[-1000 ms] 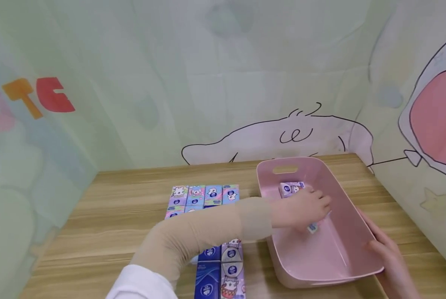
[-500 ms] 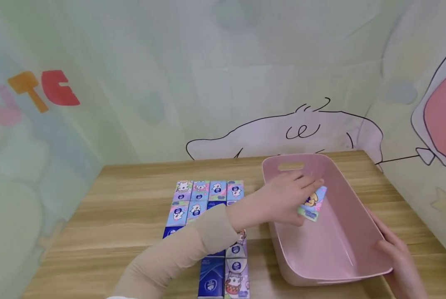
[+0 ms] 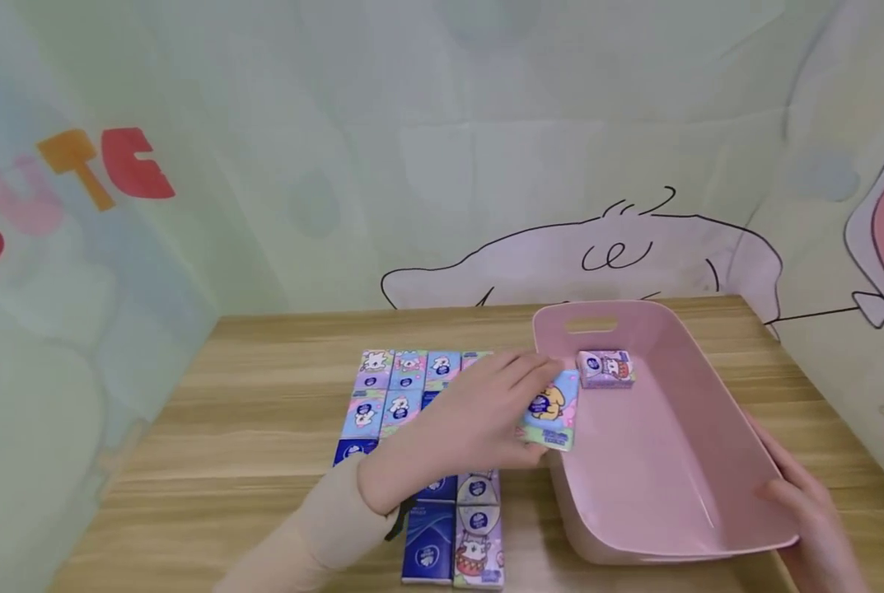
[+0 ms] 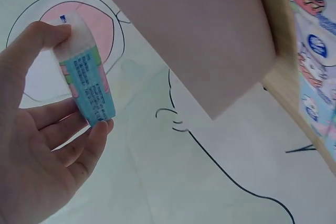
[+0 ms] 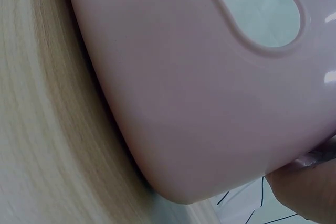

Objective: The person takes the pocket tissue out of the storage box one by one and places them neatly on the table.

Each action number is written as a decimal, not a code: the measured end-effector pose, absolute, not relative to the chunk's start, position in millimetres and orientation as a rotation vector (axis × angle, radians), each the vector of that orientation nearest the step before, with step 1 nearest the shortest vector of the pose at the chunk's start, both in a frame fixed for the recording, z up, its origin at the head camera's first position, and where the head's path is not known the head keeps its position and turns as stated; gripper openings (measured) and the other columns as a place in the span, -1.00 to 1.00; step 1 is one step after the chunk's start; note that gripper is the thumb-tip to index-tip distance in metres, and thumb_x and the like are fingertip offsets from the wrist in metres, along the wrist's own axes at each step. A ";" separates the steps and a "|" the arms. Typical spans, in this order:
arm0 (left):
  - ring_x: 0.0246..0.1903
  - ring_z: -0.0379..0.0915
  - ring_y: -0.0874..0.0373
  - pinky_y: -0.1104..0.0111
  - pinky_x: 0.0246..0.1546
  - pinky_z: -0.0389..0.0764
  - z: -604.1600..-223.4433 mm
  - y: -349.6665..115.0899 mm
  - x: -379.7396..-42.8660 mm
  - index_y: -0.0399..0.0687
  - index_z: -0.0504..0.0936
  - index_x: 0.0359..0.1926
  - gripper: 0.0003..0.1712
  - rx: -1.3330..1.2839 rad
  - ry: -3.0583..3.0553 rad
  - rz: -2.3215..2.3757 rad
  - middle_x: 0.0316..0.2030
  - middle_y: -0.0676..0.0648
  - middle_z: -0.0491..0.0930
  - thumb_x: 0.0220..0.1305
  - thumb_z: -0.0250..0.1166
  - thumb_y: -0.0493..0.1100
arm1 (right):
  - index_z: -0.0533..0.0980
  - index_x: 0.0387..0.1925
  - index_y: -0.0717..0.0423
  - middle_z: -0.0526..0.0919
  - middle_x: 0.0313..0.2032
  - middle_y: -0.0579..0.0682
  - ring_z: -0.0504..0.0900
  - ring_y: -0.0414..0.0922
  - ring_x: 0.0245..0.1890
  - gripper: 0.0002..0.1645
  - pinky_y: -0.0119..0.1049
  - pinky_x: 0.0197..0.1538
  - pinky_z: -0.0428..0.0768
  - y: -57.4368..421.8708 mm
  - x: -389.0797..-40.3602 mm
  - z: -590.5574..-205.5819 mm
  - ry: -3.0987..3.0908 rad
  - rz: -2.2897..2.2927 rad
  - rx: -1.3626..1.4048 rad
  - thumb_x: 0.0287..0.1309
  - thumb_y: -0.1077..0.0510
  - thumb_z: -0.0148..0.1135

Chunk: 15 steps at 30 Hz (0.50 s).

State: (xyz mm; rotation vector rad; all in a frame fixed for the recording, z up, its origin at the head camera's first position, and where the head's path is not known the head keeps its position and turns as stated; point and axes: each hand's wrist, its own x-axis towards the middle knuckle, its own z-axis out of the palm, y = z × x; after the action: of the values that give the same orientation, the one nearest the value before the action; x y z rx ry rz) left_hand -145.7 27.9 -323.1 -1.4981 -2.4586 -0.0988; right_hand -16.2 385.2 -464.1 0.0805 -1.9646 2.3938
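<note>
My left hand (image 3: pixel 479 412) pinches a small tissue pack (image 3: pixel 558 410) printed with a yellow cartoon dog, above the left rim of the pink plastic bin (image 3: pixel 657 478). In the left wrist view, the thumb presses one end of that pack (image 4: pixel 86 85) and the fingertips the other. My right hand (image 3: pixel 805 502) grips the bin's right rim near its front corner. Another tissue pack (image 3: pixel 606 369), purple and white, lies inside at the bin's back left. The right wrist view shows the bin's outer wall (image 5: pixel 173 93), with part of the hand (image 5: pixel 310 192) at its edge.
Left of the bin, several tissue packs (image 3: pixel 428 543) lie in tight rows, some dark blue, some with cartoon prints. My left arm covers part of them. A printed curtain (image 3: pixel 338 165) hangs behind the wooden table (image 3: pixel 264 395).
My left hand has lifted the tissue pack out of the bin and moved left to its left rim. The pack left inside is now uncovered. My right hand keeps its grip.
</note>
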 end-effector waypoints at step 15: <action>0.27 0.30 0.13 0.20 0.35 0.35 -350.6 -59.4 -120.7 0.03 0.29 0.38 -0.03 -1.322 -2.781 -0.327 0.28 0.04 0.41 -0.05 0.41 0.18 | -0.04 0.50 -0.15 0.40 0.27 -0.47 0.51 -0.41 0.10 -0.15 -0.41 -0.09 0.58 383.8 -16.7 -461.1 -1.929 2.426 0.086 0.27 0.50 -0.42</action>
State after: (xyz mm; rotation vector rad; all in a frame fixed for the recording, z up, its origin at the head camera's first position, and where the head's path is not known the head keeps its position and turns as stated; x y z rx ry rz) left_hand -120.7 -59.4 -350.6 -1.3225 -2.7807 -0.3270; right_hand -16.7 383.8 -461.1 0.0856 -1.9289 2.4262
